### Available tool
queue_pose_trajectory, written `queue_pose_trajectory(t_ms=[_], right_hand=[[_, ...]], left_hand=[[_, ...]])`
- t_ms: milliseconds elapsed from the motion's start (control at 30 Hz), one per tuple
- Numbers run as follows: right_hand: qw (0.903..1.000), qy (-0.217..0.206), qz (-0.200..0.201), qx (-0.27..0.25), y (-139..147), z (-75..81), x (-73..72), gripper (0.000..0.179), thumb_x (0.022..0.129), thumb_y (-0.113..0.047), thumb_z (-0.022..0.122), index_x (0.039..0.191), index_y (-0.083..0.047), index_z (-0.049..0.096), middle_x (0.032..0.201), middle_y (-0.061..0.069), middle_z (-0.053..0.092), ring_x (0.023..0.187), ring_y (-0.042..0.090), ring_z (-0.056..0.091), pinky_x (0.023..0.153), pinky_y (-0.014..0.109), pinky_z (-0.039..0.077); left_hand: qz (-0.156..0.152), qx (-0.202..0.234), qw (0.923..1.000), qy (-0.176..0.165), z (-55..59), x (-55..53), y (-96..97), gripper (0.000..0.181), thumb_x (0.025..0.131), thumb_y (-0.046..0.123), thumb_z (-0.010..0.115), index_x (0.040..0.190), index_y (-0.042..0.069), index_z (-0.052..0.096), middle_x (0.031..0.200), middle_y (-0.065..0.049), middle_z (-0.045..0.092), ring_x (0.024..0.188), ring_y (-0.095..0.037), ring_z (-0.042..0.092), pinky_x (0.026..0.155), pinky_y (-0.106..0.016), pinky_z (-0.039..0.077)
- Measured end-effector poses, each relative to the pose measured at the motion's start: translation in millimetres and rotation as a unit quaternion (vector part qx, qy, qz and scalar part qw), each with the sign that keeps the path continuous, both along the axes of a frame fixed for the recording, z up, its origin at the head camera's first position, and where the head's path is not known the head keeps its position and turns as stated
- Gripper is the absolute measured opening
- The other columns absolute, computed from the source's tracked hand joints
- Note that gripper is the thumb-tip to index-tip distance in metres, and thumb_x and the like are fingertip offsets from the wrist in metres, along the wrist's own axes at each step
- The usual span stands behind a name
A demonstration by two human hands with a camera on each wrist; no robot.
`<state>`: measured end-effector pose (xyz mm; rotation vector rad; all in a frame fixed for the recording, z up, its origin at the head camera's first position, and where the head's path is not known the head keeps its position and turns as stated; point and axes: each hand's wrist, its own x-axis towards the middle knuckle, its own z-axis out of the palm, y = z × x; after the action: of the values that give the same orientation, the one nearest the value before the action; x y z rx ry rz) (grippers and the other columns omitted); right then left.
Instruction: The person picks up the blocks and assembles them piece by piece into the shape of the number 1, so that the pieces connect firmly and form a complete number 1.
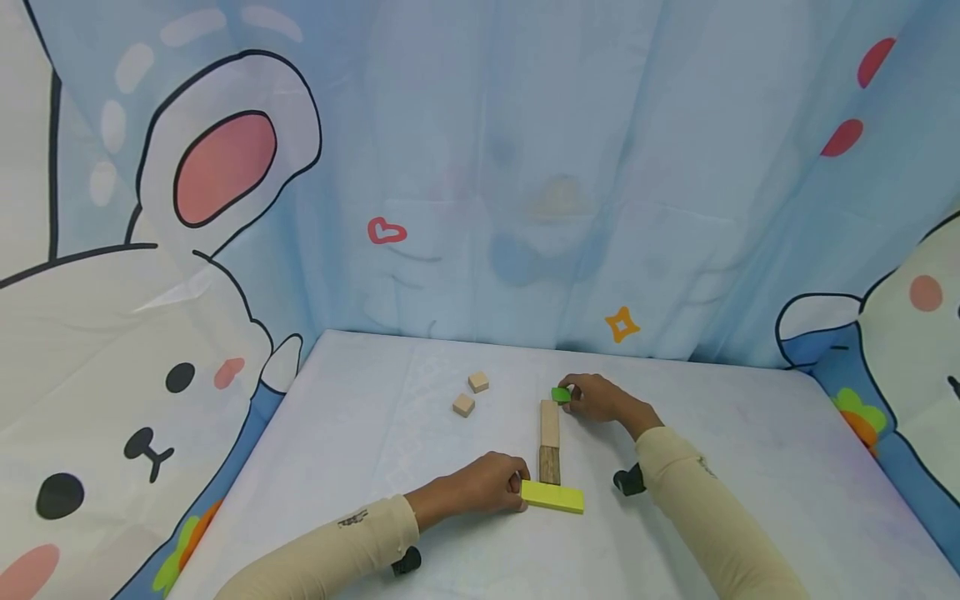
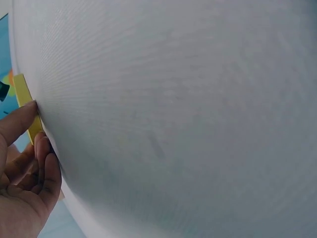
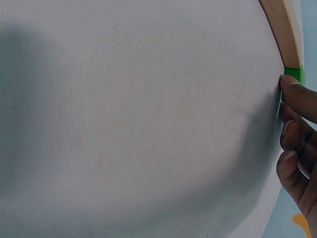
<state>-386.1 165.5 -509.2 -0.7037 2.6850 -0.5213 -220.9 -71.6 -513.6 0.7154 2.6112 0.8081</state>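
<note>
Pinching the left end of the yellow block (image 1: 553, 497), your left hand (image 1: 483, 483) has its thumb and fingertips clamped on it; the rest of the block runs clear of them to the right, lying crosswise on the tabletop (image 1: 735, 450). Your right hand (image 1: 600, 398) is nearer the tabletop's far edge, thumb and finger closed on the right part of the green block (image 1: 560, 395), whose left part sticks out past your fingertips.

Between the two lies a row pointing toward that far edge: the dark block (image 1: 550, 465) nearer you and the pale block (image 1: 550, 423) beyond it, end to end. The green block meets the pale block's far end in your right wrist view. The yellow block lies at the dark block's near end; you cannot tell whether they touch.

Left of the row, toward the tabletop's far left corner, sit two small cubes, one (image 1: 478, 382) closer to the far edge and the other (image 1: 463, 406) just beside it, both well apart from your fingers.
</note>
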Motion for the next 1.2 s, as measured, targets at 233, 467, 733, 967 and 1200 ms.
queue_pose_trajectory(t_ms=[233,467,733,967,1200], right_hand=[[0.9998,-0.007,-0.003,-0.017,2.8,-4.0,0.1,0.045,0.094,-0.018,0.070,0.135,-0.004,0.056,0.103,0.009,0.066,0.092,0.021,0.059,0.086,0.045,0.050],[0.9992,0.000,-0.009,-0.038,5.7,-9.3,1.3,0.045,0.094,-0.018,0.070,0.135,-0.003,0.056,0.101,0.006,0.064,0.089,0.018,0.056,0.083,0.041,0.048],[0.9991,0.004,-0.010,-0.040,4.8,-7.8,1.0,0.043,0.094,-0.018,0.070,0.133,-0.004,0.058,0.101,0.006,0.065,0.090,0.018,0.057,0.083,0.041,0.049],[0.9987,0.012,-0.003,-0.050,6.0,-6.3,1.2,0.038,0.095,-0.016,0.069,0.129,-0.003,0.060,0.102,0.007,0.067,0.092,0.019,0.058,0.085,0.042,0.049],[0.9984,0.011,-0.009,-0.054,5.4,-9.9,1.4,0.038,0.094,-0.016,0.070,0.129,-0.004,0.061,0.100,0.006,0.066,0.091,0.019,0.058,0.085,0.042,0.048]], left_hand=[[-0.001,-0.018,0.9998,-0.001,4.5,0.7,0.8,0.032,0.085,0.016,0.081,0.113,0.008,0.068,0.080,0.009,0.059,0.069,0.000,0.050,0.064,-0.015,0.044],[-0.005,-0.057,0.9983,-0.006,10.2,1.0,-3.4,0.049,0.084,0.023,0.083,0.126,0.012,0.061,0.087,0.008,0.062,0.073,-0.001,0.053,0.068,-0.017,0.046],[0.001,-0.030,0.9995,0.010,24.1,-20.8,-25.1,0.049,0.085,0.027,0.082,0.127,0.010,0.062,0.091,0.005,0.064,0.078,-0.002,0.054,0.073,-0.018,0.047],[0.057,0.024,0.9946,0.084,40.7,-53.4,-44.5,0.040,0.091,0.025,0.075,0.123,0.002,0.064,0.093,0.000,0.066,0.078,-0.006,0.059,0.069,-0.021,0.049],[0.139,0.048,0.9810,0.126,36.6,-83.6,-57.2,0.034,0.093,0.021,0.072,0.119,0.000,0.064,0.094,-0.005,0.067,0.082,-0.013,0.060,0.071,-0.026,0.050]])
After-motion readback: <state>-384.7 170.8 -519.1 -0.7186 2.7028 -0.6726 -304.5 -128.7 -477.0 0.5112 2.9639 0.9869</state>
